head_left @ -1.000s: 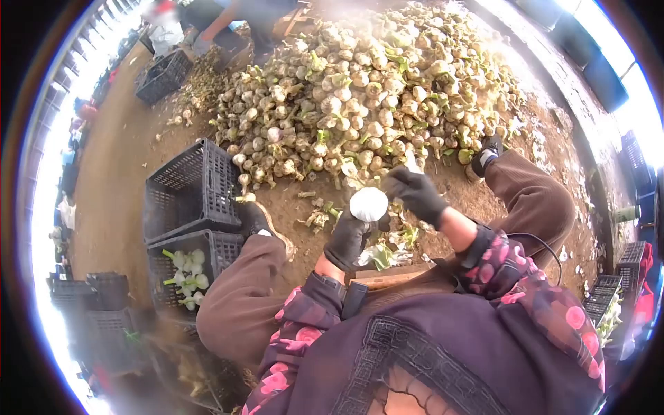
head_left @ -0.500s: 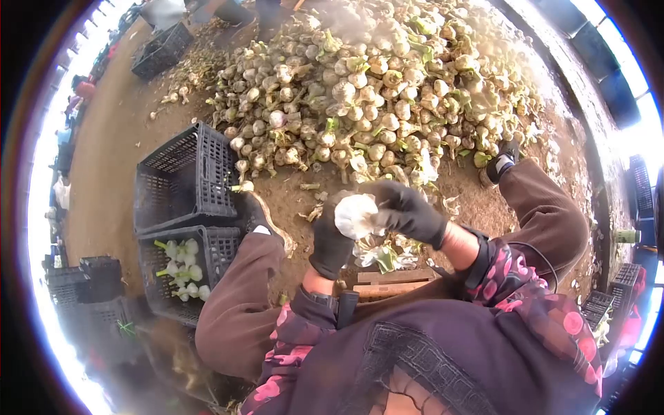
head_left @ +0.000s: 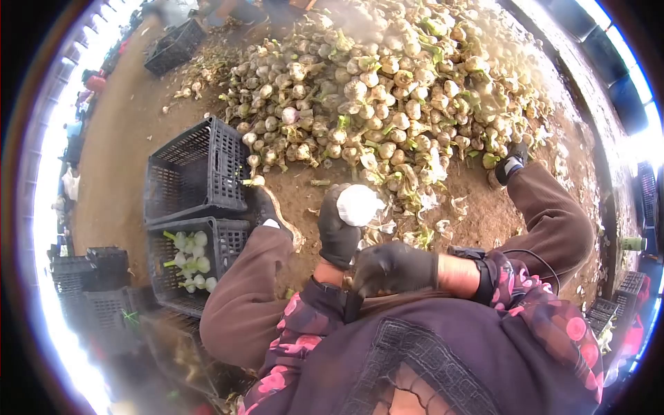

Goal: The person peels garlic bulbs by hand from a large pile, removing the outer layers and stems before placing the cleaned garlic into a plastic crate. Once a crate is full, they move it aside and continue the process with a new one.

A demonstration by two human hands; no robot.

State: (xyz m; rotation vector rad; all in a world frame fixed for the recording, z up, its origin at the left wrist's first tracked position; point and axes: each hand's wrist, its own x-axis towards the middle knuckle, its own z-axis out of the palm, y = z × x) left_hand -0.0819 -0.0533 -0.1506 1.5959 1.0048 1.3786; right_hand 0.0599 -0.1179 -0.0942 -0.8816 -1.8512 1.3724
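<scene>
A peeled white garlic bulb (head_left: 358, 205) rests in my left hand (head_left: 337, 234), whose dark-gloved fingers are closed around it from the left. Below it, close to my waist, is my right hand (head_left: 394, 268), gloved as well, with fingers curled downward near my left wrist. It is at the spot of a black handle; what its fingers hold is hidden beneath the glove. In front of both hands spreads a large heap of untrimmed garlic (head_left: 387, 104). Loose skins and leaves (head_left: 422, 235) lie on the soil just beyond the right hand.
To the left stand a black plastic crate (head_left: 228, 166) and a nearer crate (head_left: 232, 238) holding several white garlic bulbs with green stems (head_left: 190, 259). Another crate (head_left: 174, 47) stands at the far left. My legs are spread on both sides of the work area.
My right hand has left the garlic bulb and come down toward my waist, over the black handle. My left hand still holds the bulb, now more fully exposed. The view has shifted slightly.
</scene>
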